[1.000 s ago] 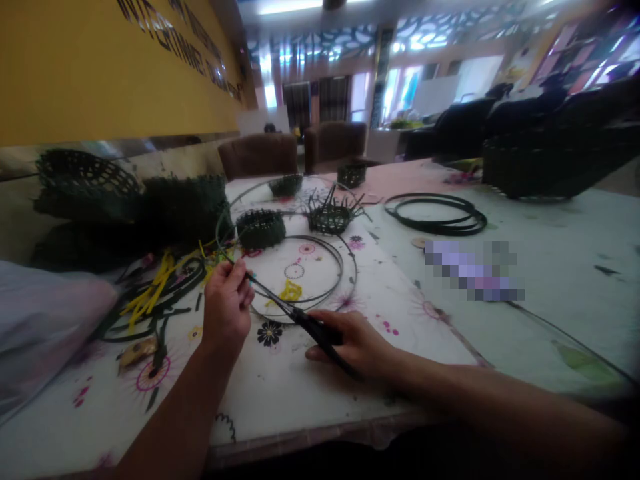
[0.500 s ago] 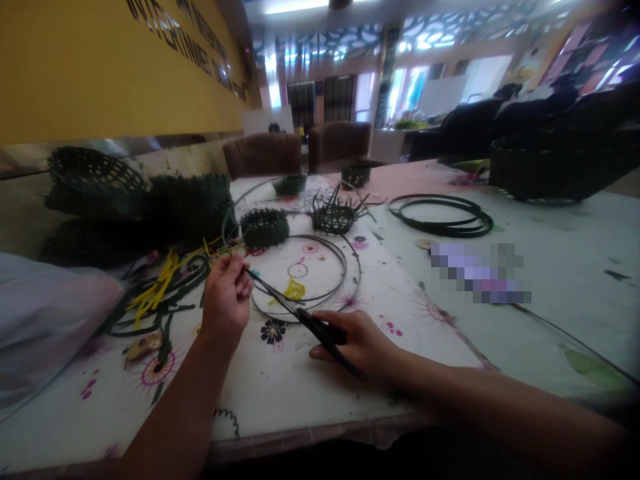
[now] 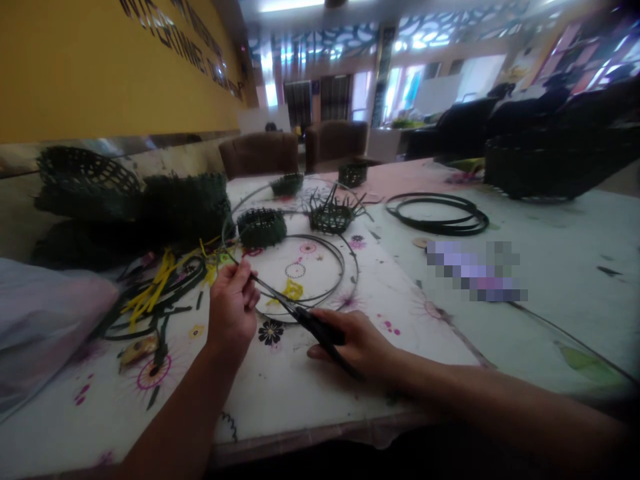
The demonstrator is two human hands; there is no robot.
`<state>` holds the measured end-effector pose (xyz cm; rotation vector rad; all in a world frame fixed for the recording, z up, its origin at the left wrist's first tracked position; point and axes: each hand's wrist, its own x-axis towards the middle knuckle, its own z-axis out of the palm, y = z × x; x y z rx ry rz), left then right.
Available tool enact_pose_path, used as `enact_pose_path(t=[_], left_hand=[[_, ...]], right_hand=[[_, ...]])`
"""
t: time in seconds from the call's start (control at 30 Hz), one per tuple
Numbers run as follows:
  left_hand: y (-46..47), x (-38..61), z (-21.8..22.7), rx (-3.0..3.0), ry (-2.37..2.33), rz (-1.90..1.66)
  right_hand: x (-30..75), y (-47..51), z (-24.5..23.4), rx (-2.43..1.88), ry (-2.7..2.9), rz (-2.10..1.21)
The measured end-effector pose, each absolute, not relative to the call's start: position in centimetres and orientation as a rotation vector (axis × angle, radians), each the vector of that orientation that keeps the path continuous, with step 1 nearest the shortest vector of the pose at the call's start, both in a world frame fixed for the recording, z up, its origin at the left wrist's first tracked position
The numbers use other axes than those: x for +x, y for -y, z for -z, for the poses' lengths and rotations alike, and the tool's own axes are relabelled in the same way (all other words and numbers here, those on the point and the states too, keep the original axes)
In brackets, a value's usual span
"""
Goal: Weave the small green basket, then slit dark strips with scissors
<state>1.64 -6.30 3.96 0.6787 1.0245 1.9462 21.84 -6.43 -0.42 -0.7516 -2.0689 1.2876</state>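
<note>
Well, the right hand (image 3: 357, 343) was closed around black-handled scissors (image 3: 320, 327), their blades pointing up and left toward the left hand (image 3: 233, 310). Its fingers (image 3: 245, 280) pinched a thin dark strip (image 3: 234, 252) just beside the blade tips. Both hands sat over a floral tablecloth (image 3: 300, 413), near a thin hoop (image 3: 343, 267) and a small woven basket (image 3: 261, 228). Another basket (image 3: 333, 219), bristling with loose strips, stood just beyond, and yellow strips (image 3: 150, 293) lay left of the hands.
</note>
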Motion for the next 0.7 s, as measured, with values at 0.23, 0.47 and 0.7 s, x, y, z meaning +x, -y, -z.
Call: enact_pose_path(t=[0.23,0.47,0.7], left_hand=[[6.0,1.5,-3.8,0.652,-1.033,-1.922],[5.4,-0.5,-4.5,0.621,-0.931,-1.944],[6.1,1.4,-4.1,0.699,-0.996,-1.927]], right_hand=[[22.0,6.8,0.0,-0.806,2.112,-1.261],[21.9,6.6,0.7,-0.817,2.129,-1.222],[21.8,6.5,0.5,-0.813,2.136,-1.134]])
